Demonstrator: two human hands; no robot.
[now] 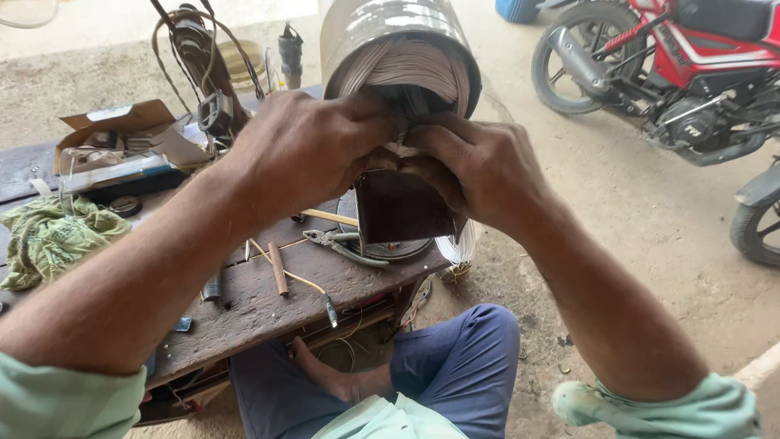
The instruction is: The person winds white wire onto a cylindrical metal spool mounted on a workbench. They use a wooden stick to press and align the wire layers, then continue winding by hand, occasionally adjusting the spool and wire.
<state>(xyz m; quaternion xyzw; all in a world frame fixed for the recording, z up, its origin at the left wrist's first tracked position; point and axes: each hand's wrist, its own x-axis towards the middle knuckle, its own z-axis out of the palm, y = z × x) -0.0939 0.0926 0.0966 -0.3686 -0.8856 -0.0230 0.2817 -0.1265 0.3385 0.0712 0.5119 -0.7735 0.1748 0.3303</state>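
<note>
Gripping coiled windings [410,69], metal cylinder [366,24]

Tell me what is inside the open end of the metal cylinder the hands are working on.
The metal cylinder holds bundles of pale copper-coloured wire windings fanning toward its rim. The left hand and right hand cover the lower opening, so the core is hidden.

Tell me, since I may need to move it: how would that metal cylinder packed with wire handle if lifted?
The metal cylinder is probably heavy for its size, packed with wire coils. Its round, shiny shell could slip or roll if set on its side. Both the left hand and right hand grip it, suggesting it needs steadying.
</note>
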